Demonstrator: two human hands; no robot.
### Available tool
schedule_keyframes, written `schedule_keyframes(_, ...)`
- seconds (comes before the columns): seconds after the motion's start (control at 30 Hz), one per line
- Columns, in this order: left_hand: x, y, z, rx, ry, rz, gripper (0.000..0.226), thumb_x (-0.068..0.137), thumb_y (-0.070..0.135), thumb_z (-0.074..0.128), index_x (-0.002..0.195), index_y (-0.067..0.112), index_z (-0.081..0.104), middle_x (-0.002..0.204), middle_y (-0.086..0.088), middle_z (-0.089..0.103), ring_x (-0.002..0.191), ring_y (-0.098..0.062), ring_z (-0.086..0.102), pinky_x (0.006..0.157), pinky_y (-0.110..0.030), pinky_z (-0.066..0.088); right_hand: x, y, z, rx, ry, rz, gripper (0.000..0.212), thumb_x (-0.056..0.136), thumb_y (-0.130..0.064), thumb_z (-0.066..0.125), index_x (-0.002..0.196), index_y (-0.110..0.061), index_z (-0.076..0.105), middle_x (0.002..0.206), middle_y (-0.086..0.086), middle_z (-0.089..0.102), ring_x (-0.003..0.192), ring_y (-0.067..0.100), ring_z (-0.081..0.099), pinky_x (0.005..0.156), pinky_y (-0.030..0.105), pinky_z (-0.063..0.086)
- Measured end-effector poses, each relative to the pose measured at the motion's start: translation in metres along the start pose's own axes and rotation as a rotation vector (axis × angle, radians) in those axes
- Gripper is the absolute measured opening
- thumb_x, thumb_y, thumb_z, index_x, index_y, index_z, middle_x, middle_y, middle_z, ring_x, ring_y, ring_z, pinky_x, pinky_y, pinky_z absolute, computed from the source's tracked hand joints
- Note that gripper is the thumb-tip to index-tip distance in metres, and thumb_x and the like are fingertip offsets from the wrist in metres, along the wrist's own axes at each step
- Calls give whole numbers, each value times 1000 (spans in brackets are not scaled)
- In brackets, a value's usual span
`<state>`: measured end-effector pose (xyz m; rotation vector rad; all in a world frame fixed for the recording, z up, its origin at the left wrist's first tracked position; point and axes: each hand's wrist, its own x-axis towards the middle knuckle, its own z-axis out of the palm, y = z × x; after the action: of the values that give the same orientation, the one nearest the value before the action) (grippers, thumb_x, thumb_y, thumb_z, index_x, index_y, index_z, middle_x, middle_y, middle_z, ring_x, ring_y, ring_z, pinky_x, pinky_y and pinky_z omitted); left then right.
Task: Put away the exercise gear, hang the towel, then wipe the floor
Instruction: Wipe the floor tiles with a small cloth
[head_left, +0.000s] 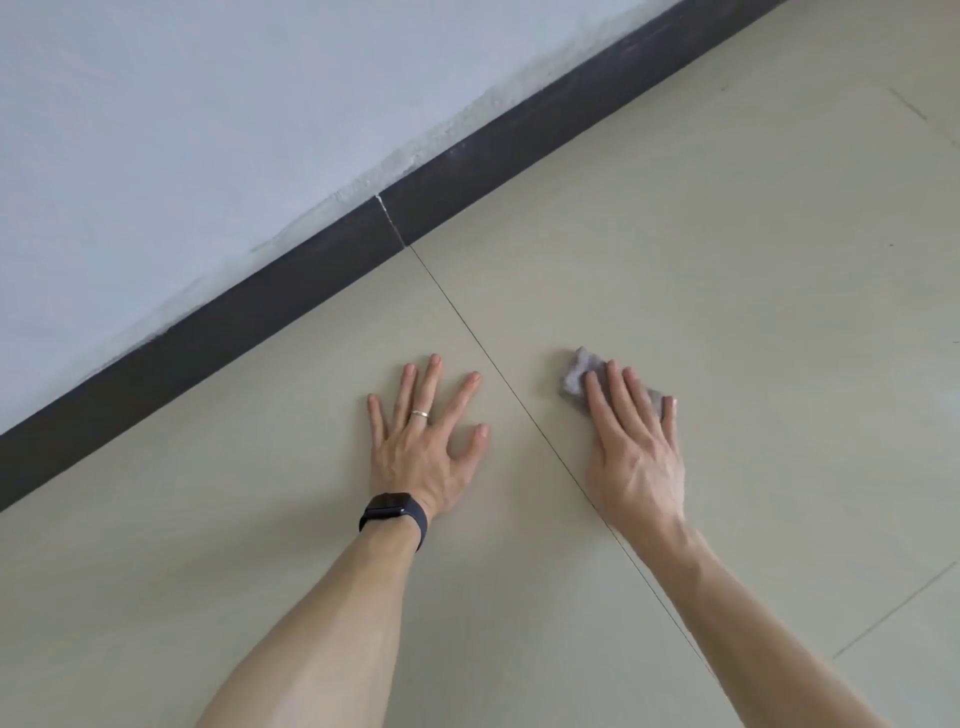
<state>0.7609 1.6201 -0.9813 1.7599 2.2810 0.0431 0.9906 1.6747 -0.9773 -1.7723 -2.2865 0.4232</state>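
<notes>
A small grey cloth (577, 374) lies on the beige tiled floor (727, 291). My right hand (636, 441) rests flat on top of it, fingers together, pressing it to the tile; most of the cloth is hidden under the fingers. My left hand (428, 441) lies palm down on the floor to the left, fingers spread, holding nothing. It wears a ring, and a dark watch sits on the wrist. A thin tile joint (498, 374) runs between the two hands.
A dark skirting board (311, 254) runs diagonally along the foot of a pale wall (182, 114), a short way beyond my left hand. Bare tile stretches to the right and towards me. No exercise gear or towel is in view.
</notes>
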Motion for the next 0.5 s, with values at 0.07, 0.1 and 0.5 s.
schedule_keyframes(0.07,2,-2,-1,3,10,5,62,92,62,38,151,55,19,166,12,0,154,-16,0,120,-59,7,-12,-15,6,-4,-59,-283,67,83,-1,38,148,-18,45,159,0,34,149,16,27,119,53,23)
schedule_keyframes(0.1,2,-3,-1,9,13,7,64,92,62,38,151,54,17,166,12,0,154,-15,0,120,-59,7,-3,-13,5,-19,-82,-358,68,83,0,40,148,-20,46,158,-1,35,148,15,28,119,52,24)
schedule_keyframes(0.5,5,-5,-4,11,-25,-23,75,91,66,33,157,42,8,166,15,-5,153,-13,-5,121,-57,3,89,-38,16,-45,-149,-506,63,87,-7,35,149,-18,43,159,0,34,148,20,28,119,55,24)
